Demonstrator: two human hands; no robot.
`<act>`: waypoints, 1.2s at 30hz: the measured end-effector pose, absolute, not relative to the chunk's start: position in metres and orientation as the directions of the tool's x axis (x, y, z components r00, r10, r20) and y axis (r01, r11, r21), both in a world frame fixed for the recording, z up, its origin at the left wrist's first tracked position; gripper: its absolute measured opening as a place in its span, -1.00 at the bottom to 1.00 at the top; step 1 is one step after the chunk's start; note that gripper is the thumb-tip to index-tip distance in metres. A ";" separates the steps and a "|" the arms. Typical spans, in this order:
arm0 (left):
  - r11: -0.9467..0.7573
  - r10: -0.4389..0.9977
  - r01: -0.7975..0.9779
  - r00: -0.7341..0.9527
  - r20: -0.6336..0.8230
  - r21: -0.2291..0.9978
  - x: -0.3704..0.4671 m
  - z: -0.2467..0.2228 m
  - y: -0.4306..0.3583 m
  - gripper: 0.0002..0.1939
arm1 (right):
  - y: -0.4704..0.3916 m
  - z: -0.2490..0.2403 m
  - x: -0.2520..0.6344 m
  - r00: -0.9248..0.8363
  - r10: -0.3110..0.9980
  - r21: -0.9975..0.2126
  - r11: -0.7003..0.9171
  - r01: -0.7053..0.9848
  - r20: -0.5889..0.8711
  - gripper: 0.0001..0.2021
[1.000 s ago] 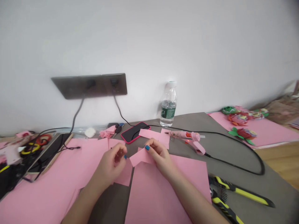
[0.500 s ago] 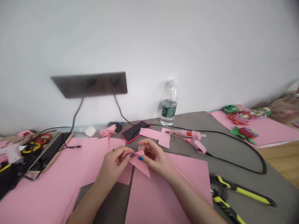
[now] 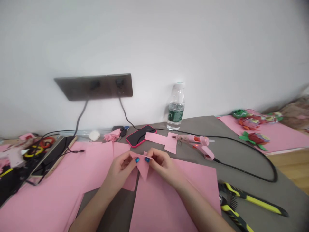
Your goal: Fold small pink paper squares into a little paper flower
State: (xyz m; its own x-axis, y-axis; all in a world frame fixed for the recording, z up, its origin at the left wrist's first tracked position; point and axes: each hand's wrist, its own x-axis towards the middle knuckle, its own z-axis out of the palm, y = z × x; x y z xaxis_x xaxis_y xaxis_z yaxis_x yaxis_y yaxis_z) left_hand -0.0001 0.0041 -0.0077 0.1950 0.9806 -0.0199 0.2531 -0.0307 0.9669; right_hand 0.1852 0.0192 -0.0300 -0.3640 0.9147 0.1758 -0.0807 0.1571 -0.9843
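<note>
Since half a second ago, our two hands have closed in on each other, and the pink paper piece [image 3: 144, 166] that hung out to the right now points straight down between them. From the head view (the only one we have), our left hand [image 3: 120, 170] and right hand [image 3: 164, 166] meet just above the large pink sheet [image 3: 169, 199] on the tabletop [image 3: 241, 161], each pinching an upper corner of the piece between thumb and forefinger. To fold well, we judge the edges should be lined up before the crease is pressed, with both grips kept light. Both forearms come in from below, wrists level, fingers curled around the paper. A glue gun [image 3: 198, 143] and phone [image 3: 140, 135] lie beyond.
</note>
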 end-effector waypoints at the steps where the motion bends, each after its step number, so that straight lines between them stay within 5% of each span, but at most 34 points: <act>1: -0.032 0.986 0.263 0.166 -0.013 0.964 0.000 -0.007 0.003 -0.74 | 0.019 -0.029 0.185 -0.386 0.905 -0.984 0.170 -0.062 0.180 -0.65; 5: -0.068 0.987 0.311 0.162 0.018 0.948 0.000 -0.004 -0.001 -0.69 | 0.017 -0.028 0.185 -0.437 0.880 -0.978 0.209 0.001 0.188 -0.67; 11: -0.090 0.905 0.372 0.417 -0.080 0.924 0.005 -0.003 -0.008 -0.62 | 0.016 -0.026 0.187 -0.455 0.873 -0.983 0.178 -0.036 0.175 -0.61; 16: -0.101 0.943 0.367 0.331 -0.028 0.925 0.002 -0.008 -0.007 -0.76 | 0.019 -0.031 0.186 -0.343 0.930 -0.990 0.104 -0.094 0.131 -0.57; 20: -0.256 0.913 0.490 0.406 0.042 0.833 -0.001 -0.008 -0.009 -0.14 | 0.023 -0.036 0.185 -0.216 0.971 -0.980 0.057 -0.192 0.099 -0.59; 27: -0.323 0.916 0.559 0.388 0.104 0.764 -0.002 -0.010 -0.006 -0.52 | 0.024 -0.040 0.185 -0.207 0.972 -0.980 0.077 -0.182 0.115 -0.58; 36: -0.131 0.941 0.362 0.338 0.001 0.923 0.000 -0.008 -0.006 -0.51 | 0.022 -0.035 0.185 -0.249 0.960 -0.974 0.076 -0.212 0.129 -0.62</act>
State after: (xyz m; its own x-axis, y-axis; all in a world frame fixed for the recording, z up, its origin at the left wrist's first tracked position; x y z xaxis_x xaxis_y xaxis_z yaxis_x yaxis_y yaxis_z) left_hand -0.0004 -0.0064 -0.0078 0.3379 0.9412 0.0011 0.3624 -0.1312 0.9227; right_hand 0.1851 0.0216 -0.0351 -0.2490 0.9599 0.1285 -0.2118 0.0755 -0.9744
